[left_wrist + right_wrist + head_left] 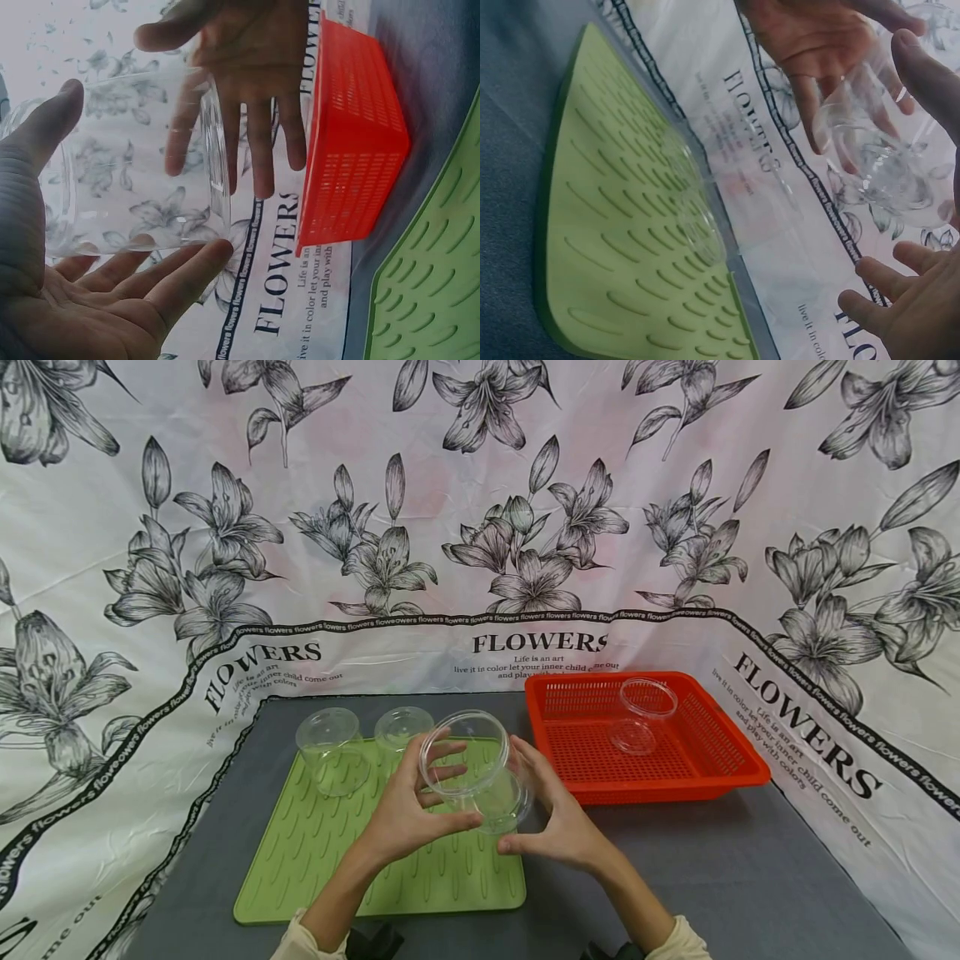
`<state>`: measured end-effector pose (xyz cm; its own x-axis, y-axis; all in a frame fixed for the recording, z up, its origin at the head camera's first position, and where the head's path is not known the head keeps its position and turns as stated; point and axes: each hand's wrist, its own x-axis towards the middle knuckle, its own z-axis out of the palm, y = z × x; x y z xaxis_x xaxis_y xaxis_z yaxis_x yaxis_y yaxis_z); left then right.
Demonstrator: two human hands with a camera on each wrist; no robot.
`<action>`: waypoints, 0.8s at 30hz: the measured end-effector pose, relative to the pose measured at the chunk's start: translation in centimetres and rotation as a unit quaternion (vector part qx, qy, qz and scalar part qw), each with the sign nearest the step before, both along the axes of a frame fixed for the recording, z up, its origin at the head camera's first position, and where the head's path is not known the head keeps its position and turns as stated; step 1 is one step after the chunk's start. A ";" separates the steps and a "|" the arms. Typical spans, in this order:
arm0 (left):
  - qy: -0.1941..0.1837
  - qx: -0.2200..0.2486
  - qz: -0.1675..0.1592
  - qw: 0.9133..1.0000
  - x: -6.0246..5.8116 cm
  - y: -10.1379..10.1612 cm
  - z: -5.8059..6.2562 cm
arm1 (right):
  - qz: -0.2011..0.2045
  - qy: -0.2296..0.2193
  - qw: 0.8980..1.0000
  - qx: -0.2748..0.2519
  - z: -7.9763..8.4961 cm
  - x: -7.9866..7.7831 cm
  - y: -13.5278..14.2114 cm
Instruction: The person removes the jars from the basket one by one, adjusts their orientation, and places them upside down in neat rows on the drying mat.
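A clear plastic cup [487,781] is held up over the right part of the green mat, tilted, its round mouth towards the head camera. My left hand [405,818] grips it by the side; in the left wrist view, the thumb lies on one side of the cup [139,165] and the fingers on the other. Around the base end comes my right hand [558,827], thumb and fingers spread. The left wrist view shows the right hand [251,67] behind the cup with its fingers straight.
Two more clear cups [333,764] [402,724] stand at the back of the green ridged mat [322,860]. A red perforated basket [645,789] sits at the back right with one clear cup [647,714] inside. Flower-printed cloth [540,593] hangs behind the grey table [675,852].
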<state>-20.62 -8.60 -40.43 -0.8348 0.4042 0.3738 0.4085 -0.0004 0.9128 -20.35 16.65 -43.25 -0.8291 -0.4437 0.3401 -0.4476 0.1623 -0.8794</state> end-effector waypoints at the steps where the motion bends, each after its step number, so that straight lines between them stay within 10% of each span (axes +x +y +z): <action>1: -0.002 0.005 -0.004 1.000 0.0 0.0 0.0 | 0.000 -0.001 1.000 -0.002 -0.1 0.0 -0.1; 24: -0.035 0.097 -0.088 0.991 0.0 0.3 -0.6 | 0.056 -0.017 0.985 -0.160 -0.9 0.2 -1.0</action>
<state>-20.60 -8.33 -41.04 -0.7845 0.4714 0.4028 0.3224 -0.2448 0.9144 -20.19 15.61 -44.15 -0.7939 -0.4079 0.4509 -0.4170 -0.1744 -0.8920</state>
